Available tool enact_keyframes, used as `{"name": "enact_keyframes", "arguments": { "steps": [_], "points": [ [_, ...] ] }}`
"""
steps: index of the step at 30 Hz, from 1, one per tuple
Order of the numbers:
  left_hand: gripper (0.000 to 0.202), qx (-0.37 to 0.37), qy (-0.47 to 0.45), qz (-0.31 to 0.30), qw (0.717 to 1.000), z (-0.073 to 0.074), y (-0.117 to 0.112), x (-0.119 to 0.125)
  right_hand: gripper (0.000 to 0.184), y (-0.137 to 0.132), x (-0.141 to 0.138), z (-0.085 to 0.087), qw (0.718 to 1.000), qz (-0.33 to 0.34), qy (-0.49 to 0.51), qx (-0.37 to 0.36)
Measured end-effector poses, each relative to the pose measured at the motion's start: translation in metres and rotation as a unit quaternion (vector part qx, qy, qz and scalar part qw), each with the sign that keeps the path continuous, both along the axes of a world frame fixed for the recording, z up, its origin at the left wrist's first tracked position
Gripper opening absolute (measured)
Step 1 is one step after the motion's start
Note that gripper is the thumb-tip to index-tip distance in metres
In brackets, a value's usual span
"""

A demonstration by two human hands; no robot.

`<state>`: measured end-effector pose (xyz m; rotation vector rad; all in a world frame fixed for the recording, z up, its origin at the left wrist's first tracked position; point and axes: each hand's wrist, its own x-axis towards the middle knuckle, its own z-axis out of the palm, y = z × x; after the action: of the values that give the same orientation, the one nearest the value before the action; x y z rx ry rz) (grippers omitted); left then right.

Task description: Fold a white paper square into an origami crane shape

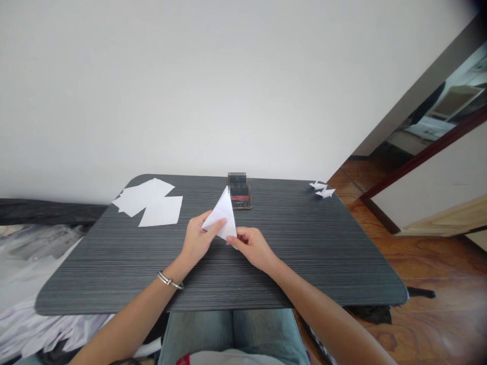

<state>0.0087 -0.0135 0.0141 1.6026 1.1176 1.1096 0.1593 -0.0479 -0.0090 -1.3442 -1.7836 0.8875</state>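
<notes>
A white sheet of paper (224, 210), folded to a triangle with its tip pointing away from me, is held between both hands above the table. My left hand (200, 234) grips its left side, thumb lying across the face. At the lower right corner, my right hand (254, 246) pinches the edge between thumb and fingers. Behind the paper's tip stands a dark phone-like device (243, 190), its screen blurred and partly covered by the paper.
Several loose white sheets (162, 210) lie overlapping at the table's back left. Small folded white paper shapes (323, 190) sit at the back right corner. The dark table (304, 274) meets a white wall, and white cloth (30, 304) lies beyond its left edge.
</notes>
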Motion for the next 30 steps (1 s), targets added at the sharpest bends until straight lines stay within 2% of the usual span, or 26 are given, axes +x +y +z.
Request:
{"name": "enact_keyframes", "arguments": {
  "steps": [3,7,13,17,20,22,27,30],
  "points": [
    [0.022,-0.030,-0.058,0.009,0.998,-0.0028,0.0031,-0.0010,0.025,0.0017,0.0028,0.0013,0.998,-0.043,0.044,0.018],
    [0.029,-0.026,-0.096,0.009,0.995,-0.0049,0.0051,-0.0007,0.028,0.0026,0.0055,0.0034,0.993,-0.087,0.075,0.037],
    [0.033,-0.019,-0.106,0.022,0.994,-0.0046,0.0037,-0.0003,0.039,0.0022,0.0060,0.0035,0.990,-0.094,0.085,0.057],
    [0.030,-0.023,-0.122,0.039,0.991,-0.0080,0.0049,-0.0014,0.045,0.0021,0.0062,0.0007,0.983,-0.101,0.153,0.029],
    [0.029,-0.028,-0.140,0.054,0.988,-0.0102,0.0064,-0.0019,0.040,0.0018,0.0059,0.0006,0.967,-0.104,0.234,-0.006],
    [0.029,-0.032,-0.144,0.058,0.987,-0.0102,0.0068,-0.0017,0.029,0.0012,0.0052,0.0025,0.962,-0.085,0.258,-0.014],
    [0.028,-0.032,-0.141,0.052,0.988,-0.0071,0.0058,0.0001,0.029,-0.0016,0.0028,0.0061,0.972,-0.067,0.225,0.003],
    [0.024,-0.029,-0.142,0.039,0.989,-0.0057,0.0053,0.0008,0.020,-0.0024,0.0025,0.0045,0.978,-0.066,0.198,0.002]
  ]
}}
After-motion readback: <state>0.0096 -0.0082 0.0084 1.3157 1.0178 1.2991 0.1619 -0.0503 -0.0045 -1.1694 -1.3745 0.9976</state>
